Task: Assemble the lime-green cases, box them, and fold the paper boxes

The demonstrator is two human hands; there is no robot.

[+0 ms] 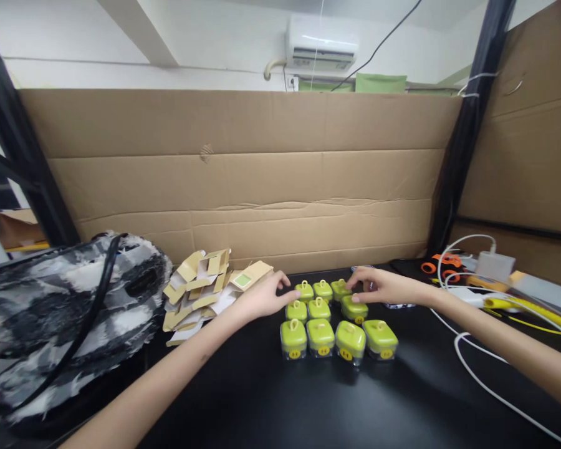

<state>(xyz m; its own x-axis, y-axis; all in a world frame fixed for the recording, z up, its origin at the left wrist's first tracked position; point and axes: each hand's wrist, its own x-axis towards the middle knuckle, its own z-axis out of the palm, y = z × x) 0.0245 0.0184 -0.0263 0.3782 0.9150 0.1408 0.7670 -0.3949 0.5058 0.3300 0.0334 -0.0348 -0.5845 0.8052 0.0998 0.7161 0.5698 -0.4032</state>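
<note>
Several small square boxes with lime-green lids, ring handles and clear bases stand in uneven rows on the black table (262,399). My left hand (267,294) is at the back left of the group. Its fingers are apart, and its thumb points at a back-row box (304,291), touching or very near it. At the right, my right hand (373,285) reaches in with thumb and fingers apart. Its fingertip meets a back-row box (340,289), while the thumb lies at the lid of the box (354,309) in front. The front row includes a slightly turned box (350,342).
Flattened and folded cardboard cartons (201,293) are piled at the left, beside a grey-and-black fuzzy fabric bundle (75,318). White cables (477,374), orange-handled scissors (449,265) and a yellow tool (518,305) lie at the right. A cardboard wall (243,181) closes the back.
</note>
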